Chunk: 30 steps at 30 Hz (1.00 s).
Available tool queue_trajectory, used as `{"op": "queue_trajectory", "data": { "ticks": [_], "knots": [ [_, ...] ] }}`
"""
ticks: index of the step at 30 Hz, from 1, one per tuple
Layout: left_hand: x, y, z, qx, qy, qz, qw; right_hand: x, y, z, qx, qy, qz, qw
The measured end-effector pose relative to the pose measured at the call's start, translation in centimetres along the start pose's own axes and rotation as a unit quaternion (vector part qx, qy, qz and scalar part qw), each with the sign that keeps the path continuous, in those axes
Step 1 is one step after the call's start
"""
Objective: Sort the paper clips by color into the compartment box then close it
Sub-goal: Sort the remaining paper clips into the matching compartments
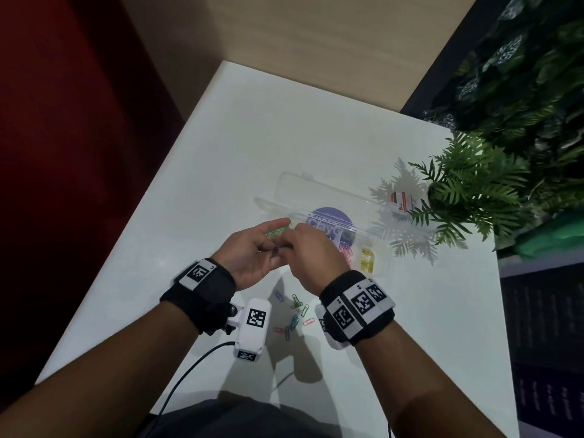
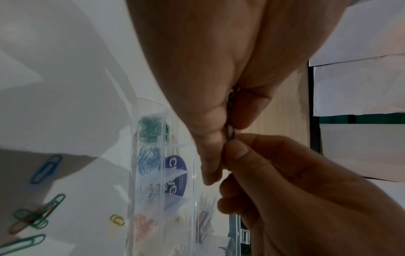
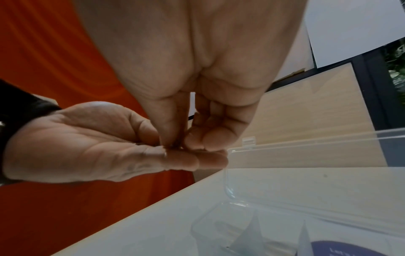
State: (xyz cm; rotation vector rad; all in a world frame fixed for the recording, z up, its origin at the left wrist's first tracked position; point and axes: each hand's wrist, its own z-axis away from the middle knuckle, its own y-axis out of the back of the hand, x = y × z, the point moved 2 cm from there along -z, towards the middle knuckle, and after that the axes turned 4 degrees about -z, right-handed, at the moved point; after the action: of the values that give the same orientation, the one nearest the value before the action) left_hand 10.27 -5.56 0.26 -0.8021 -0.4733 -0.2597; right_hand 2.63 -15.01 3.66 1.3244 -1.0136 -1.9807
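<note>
Both hands' grips, left hand [image 1: 252, 252] and right hand [image 1: 311, 251], pinch what seems a blue clip [image 2: 230, 133], mostly hidden.

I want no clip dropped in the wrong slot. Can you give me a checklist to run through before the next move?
1. Clip in hand: ok. The right hand pinches a blue clip against the left hand.
2. Clip free of others: cannot tell. More wire sits in the left hand's grip, too hidden to count.
3. Box open: ok. The lid lies folded back.
4. Blue slot located: ok. It sits next to the green slot.
5. Path to slot: ok. Both hands hang just over the box's left end.
6. Sorting done: not ok. Loose clips lie on the table.
</note>
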Motion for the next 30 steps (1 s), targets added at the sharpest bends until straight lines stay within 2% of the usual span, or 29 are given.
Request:
{"op": "queue_trajectory", "data": {
  "ticks": [5,10,14,19,21,23,24,26,28,30],
  "knots": [
    [-0.3,-0.4,-0.3,0.0,-0.016,0.022,1.0,2.1,1.3,1.1,0.038,-0.028,-0.079,0.996],
    [0.1,0.8,-0.8,0.035,-0.029,0.066,0.997,5.9,2.2,0.7,0.101,-0.134,-0.133,0.977],
    [0.3,1.4,-0.7,0.048,-0.03,0.069,0.996,6.9,1.2,-1.5,0.082,-0.192,-0.14,0.968],
    [0.8,1.8,-0.5,0.048,-0.027,0.067,0.996,6.8,-0.8,-4.0,0.051,-0.222,-0.129,0.965],
    [1.0,1.7,-0.5,0.043,-0.023,0.065,0.997,5.9,-0.5,-3.9,0.083,-0.189,-0.12,0.971],
    [1.1,1.6,-0.6,0.037,-0.019,0.057,0.997,3.8,0.4,-3.2,0.127,-0.108,-0.135,0.977],
    [1.1,1.5,-0.7,0.033,-0.017,0.054,0.998,2.6,0.8,-2.9,0.123,-0.072,-0.147,0.979],
    [0.8,1.2,-0.8,0.018,-0.009,0.05,0.999,0.7,0.8,-2.3,0.071,-0.019,-0.162,0.984],
    [0.6,0.8,-0.8,0.007,0.001,0.047,0.999,0.1,0.2,-2.1,0.016,-0.002,-0.143,0.99],
    [0.3,0.6,-0.8,-0.005,0.008,0.043,0.999,0.1,-0.2,-1.9,0.007,0.0,-0.119,0.993]
  ]
}}
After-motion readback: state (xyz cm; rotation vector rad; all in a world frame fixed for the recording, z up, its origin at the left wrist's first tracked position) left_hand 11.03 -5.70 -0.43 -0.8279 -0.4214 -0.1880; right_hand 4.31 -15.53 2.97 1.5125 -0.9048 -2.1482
